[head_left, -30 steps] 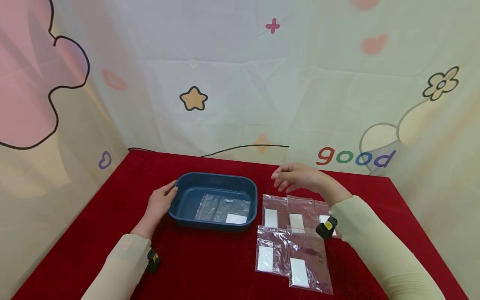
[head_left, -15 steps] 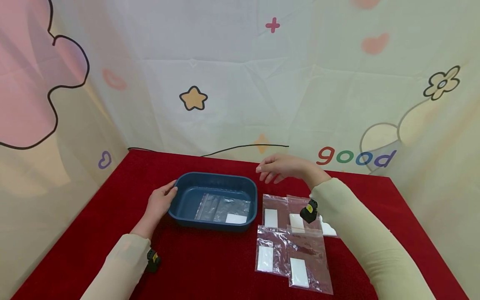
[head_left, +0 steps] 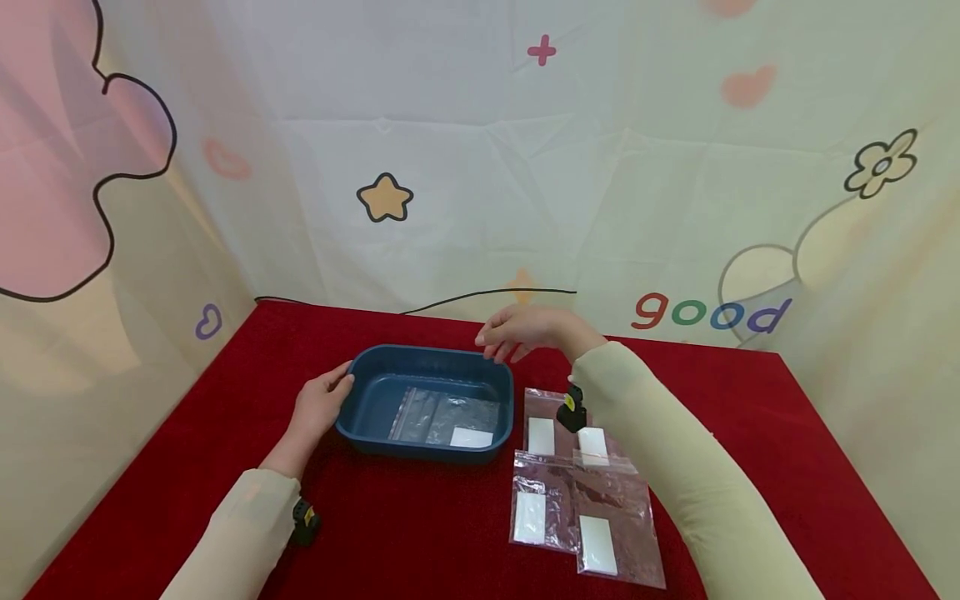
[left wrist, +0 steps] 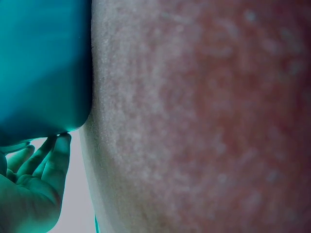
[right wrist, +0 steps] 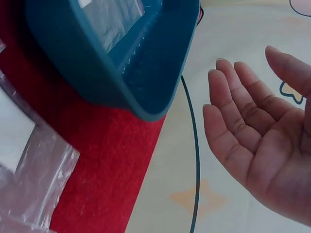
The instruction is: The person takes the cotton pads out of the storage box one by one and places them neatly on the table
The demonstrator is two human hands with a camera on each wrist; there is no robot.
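Observation:
A dark blue plastic basin (head_left: 431,450) stands on the red cloth, with a clear zip bag (head_left: 442,415) holding a white card lying inside. My left hand (head_left: 322,402) grips the basin's left end, its thumb at the rim and its fingers along the outer wall. Above the basin's back right corner hovers my right hand (head_left: 525,329), empty, with relaxed fingers. In the right wrist view its palm (right wrist: 272,150) shows bare beside the basin. Several clear zip bags (head_left: 626,500), each with a white card, lie right of the basin; my right sleeve hides part of this group.
Red cloth (head_left: 420,533) covers the table. A pale curtain (head_left: 480,167) with printed shapes and the word "good" rises directly behind and at both sides. Each wrist carries a small black camera (head_left: 573,410).
My right hand has moved left and slightly away from me, from over the bags to above the basin's back right corner. The left hand and the basin have stayed in place.

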